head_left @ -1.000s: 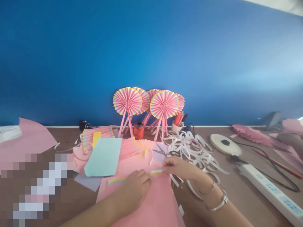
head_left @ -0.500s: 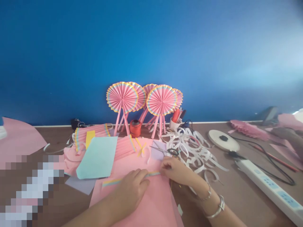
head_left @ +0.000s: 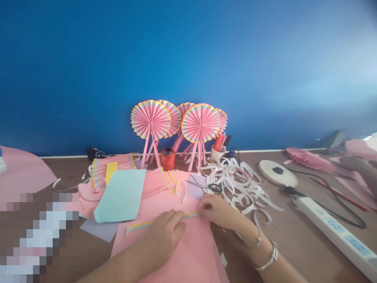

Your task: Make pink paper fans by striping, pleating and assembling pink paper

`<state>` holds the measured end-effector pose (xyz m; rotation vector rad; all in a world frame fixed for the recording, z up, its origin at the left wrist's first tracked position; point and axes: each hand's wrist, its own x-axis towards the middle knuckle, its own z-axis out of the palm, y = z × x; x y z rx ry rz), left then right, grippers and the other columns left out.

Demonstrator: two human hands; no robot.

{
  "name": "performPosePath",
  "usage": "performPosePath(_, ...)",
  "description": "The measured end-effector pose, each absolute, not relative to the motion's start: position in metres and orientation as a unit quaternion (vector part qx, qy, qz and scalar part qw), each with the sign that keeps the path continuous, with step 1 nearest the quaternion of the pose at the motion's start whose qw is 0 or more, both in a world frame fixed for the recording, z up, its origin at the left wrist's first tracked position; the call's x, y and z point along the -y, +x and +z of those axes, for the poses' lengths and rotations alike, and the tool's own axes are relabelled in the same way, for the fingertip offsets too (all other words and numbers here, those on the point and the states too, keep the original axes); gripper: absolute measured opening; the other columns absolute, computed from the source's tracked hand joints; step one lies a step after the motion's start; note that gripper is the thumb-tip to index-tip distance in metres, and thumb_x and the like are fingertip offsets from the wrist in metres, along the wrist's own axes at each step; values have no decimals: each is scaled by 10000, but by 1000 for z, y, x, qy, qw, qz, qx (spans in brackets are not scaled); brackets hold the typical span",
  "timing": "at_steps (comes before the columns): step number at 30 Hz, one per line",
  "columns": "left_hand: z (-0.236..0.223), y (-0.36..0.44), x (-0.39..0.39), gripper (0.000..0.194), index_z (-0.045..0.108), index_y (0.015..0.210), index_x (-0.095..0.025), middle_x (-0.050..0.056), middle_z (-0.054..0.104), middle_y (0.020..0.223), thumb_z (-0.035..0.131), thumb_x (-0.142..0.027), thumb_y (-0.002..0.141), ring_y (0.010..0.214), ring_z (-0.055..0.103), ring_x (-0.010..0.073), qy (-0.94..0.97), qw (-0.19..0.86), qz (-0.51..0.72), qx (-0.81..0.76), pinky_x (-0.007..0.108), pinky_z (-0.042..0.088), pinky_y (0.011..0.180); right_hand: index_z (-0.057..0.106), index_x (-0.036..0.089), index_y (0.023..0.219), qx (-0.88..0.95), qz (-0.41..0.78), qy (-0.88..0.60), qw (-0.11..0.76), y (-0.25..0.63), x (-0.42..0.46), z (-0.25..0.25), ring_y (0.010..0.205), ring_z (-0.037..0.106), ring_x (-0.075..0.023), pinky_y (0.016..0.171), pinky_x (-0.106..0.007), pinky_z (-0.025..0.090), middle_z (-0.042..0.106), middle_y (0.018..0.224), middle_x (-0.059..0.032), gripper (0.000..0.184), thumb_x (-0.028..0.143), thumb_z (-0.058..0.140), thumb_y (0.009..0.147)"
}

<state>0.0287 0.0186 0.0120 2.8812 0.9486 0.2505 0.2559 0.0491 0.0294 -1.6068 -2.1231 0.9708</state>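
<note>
A pink paper sheet (head_left: 188, 251) lies in front of me, with a yellow and blue striped band (head_left: 138, 226) along its far edge. My left hand (head_left: 165, 234) rests on this sheet across the band, fingers extended and lying together. At the band's right end, my right hand (head_left: 213, 210) has thumb and fingers pinched on the paper edge; the fingertips are partly hidden. Scissors (head_left: 203, 185) with dark handles lie just beyond my right hand. A light-blue sheet (head_left: 122, 196) and pleated pink paper (head_left: 154, 182) lie beyond my left hand.
Round pink paper fans (head_left: 150, 120) stand against the blue wall beside a red spool (head_left: 168, 159) and a pen cup (head_left: 217, 153). Curled white paper strips (head_left: 241, 181) heap at the right. Farther right are a power strip (head_left: 332, 228), a white disc-shaped device (head_left: 277, 173) and another person's hand (head_left: 353, 162).
</note>
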Motion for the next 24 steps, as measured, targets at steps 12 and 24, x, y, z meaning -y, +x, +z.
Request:
performPosePath(12, 13, 27, -20, 296, 566, 1065, -144, 96, 560, 1247, 441, -47, 814, 816, 512, 207, 963, -5, 63, -262, 338, 416, 744, 475, 162, 528, 738, 312, -582, 139, 252, -49, 33, 611, 465, -104, 595, -215, 366, 505, 647, 19, 142, 111, 472, 660)
performPosePath(24, 7, 26, -19, 322, 573, 1048, -130, 131, 534, 1297, 407, -19, 796, 946, 549, 229, 964, -23, 60, -259, 359, 421, 820, 482, 164, 526, 747, 297, -577, 140, 253, -49, 29, 604, 477, -104, 591, -211, 370, 517, 649, 18, 146, 116, 484, 664)
